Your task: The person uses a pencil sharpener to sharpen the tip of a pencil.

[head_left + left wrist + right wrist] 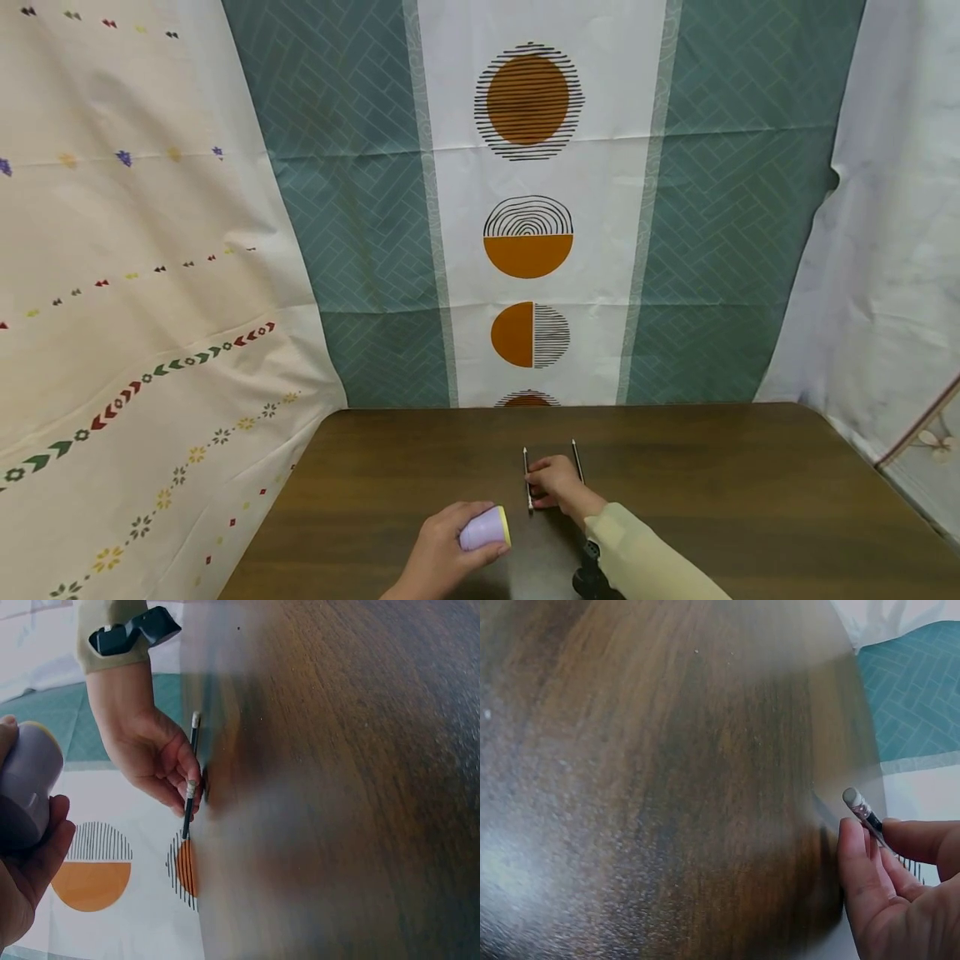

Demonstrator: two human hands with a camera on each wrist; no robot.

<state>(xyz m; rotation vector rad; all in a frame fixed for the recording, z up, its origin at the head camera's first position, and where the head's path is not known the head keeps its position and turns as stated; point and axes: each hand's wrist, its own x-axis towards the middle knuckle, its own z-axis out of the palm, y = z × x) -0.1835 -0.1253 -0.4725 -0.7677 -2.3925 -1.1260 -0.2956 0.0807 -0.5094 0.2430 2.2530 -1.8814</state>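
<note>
My left hand [438,546] grips a lavender cup [482,528] tipped on its side, its yellow rim turned to the right. In the left wrist view the same cup [30,784] sits between thumb and fingers. Over the table, my right hand [558,485] pinches a dark pencil [527,483] between thumb and fingers, white eraser end toward me. The right wrist view shows that pencil's eraser [852,797] and metal band sticking out past the fingertips. A second dark pencil [577,458] lies just right of the right hand, partly hidden behind it.
The brown wooden table [712,483] spreads out on both sides of the hands. A green and white cloth with orange circles [528,254] hangs behind its far edge. Patterned pale cloth [150,333] hangs at the left, white cloth [892,250] at the right.
</note>
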